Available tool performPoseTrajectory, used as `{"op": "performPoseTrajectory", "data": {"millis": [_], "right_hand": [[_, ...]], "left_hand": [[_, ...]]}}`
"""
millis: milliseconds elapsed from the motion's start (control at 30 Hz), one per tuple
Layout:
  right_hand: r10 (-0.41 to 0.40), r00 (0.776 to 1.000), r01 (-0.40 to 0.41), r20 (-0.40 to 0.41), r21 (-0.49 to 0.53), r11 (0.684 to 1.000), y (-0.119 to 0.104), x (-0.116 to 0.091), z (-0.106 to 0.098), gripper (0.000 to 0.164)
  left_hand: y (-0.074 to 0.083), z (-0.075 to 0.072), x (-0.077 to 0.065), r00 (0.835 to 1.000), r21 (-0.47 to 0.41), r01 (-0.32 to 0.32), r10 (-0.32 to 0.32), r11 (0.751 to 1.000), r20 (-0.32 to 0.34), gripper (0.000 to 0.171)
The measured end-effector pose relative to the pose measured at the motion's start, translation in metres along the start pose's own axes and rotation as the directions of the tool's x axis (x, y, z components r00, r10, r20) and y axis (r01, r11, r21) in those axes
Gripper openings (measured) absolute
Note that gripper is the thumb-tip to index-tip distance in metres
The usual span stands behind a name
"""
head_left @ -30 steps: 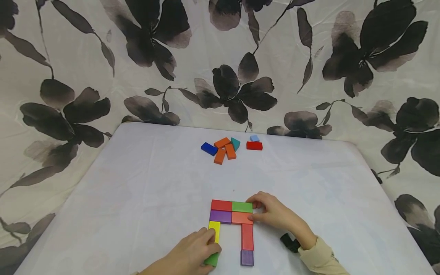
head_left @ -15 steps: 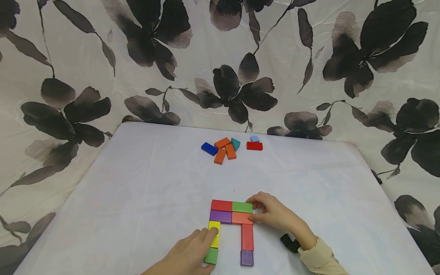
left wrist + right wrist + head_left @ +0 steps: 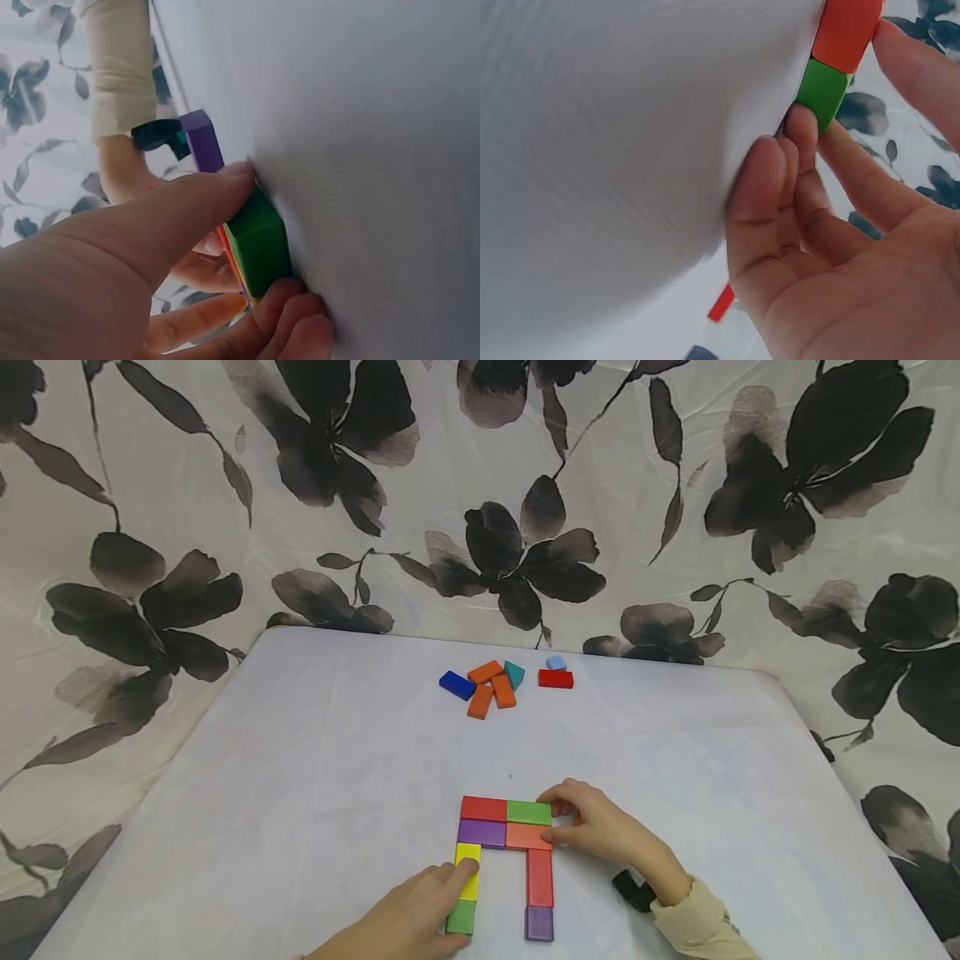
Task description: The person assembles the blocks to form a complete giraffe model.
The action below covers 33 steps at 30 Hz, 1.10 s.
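Note:
Flat wooden blocks form an arch-like layout on the table. Across its top run a red block (image 3: 483, 808), a light green block (image 3: 528, 812), a purple block (image 3: 482, 833) and an orange block (image 3: 523, 837). My left hand (image 3: 408, 906) holds the left leg's end, a green block (image 3: 259, 240), between thumb and fingers; its index fingertip rests on the yellow block (image 3: 468, 885). At the upper right corner, my right hand (image 3: 600, 822) touches the light green block with bent fingers, its thumb on the orange one. A long red block (image 3: 539, 877) and a small purple block (image 3: 539, 923) make the right leg.
Farther back lie a dark blue block (image 3: 456, 685), several orange blocks (image 3: 504, 691), a teal triangular block (image 3: 514, 674), a red block (image 3: 556, 678) and a light blue block (image 3: 555, 662). A black device (image 3: 633, 891) sits at the right wrist. Floral cloth (image 3: 525, 568) hangs behind the table.
My left fingers have loosened from around the yellow block, with the index stretching onto its top, and the green block below has straightened into line. My right hand stays in place.

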State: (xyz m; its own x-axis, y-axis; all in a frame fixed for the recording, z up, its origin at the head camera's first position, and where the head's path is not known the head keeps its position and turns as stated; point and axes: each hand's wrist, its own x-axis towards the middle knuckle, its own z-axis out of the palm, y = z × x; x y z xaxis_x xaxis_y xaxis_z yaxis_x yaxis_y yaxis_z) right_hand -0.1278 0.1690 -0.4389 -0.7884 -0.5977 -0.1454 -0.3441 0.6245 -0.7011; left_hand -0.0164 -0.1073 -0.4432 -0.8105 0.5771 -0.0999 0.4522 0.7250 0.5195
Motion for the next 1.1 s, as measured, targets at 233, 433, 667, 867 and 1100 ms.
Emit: {"op": "performPoseTrajectory", "data": {"millis": [233, 433, 667, 867, 1100], "right_hand": [[0.099, 0.99, -0.085, 0.099, -0.134, 0.987, -0.022, -0.016, 0.003, 0.097], [0.159, 0.984, -0.135, 0.086, -0.229, 0.964, -0.054, -0.031, 0.022, 0.12], [0.326, 0.941, -0.333, -0.086, -0.393, 0.857, -0.078, -0.054, 0.043, 0.076], [0.35, 0.935, -0.327, -0.054, -0.51, 0.796, -0.081, -0.063, 0.059, 0.06], [0.314, 0.947, -0.309, -0.065, -0.45, 0.838, -0.074, -0.061, 0.065, 0.054]], "left_hand": [[-0.002, -0.002, 0.001, 1.0, -0.023, 0.012, -0.011, 1.0, 0.023, 0.066], [0.0, -0.008, 0.003, 0.996, -0.016, 0.072, -0.071, 0.997, 0.06, 0.074], [0.001, -0.024, 0.011, 0.995, 0.096, 0.096, -0.095, 0.991, -0.016, 0.078], [-0.009, -0.037, 0.021, 0.989, 0.128, 0.079, -0.062, 0.989, -0.132, 0.07], [-0.016, -0.046, 0.031, 0.985, 0.057, 0.081, -0.071, 0.995, -0.159, 0.063]]}}
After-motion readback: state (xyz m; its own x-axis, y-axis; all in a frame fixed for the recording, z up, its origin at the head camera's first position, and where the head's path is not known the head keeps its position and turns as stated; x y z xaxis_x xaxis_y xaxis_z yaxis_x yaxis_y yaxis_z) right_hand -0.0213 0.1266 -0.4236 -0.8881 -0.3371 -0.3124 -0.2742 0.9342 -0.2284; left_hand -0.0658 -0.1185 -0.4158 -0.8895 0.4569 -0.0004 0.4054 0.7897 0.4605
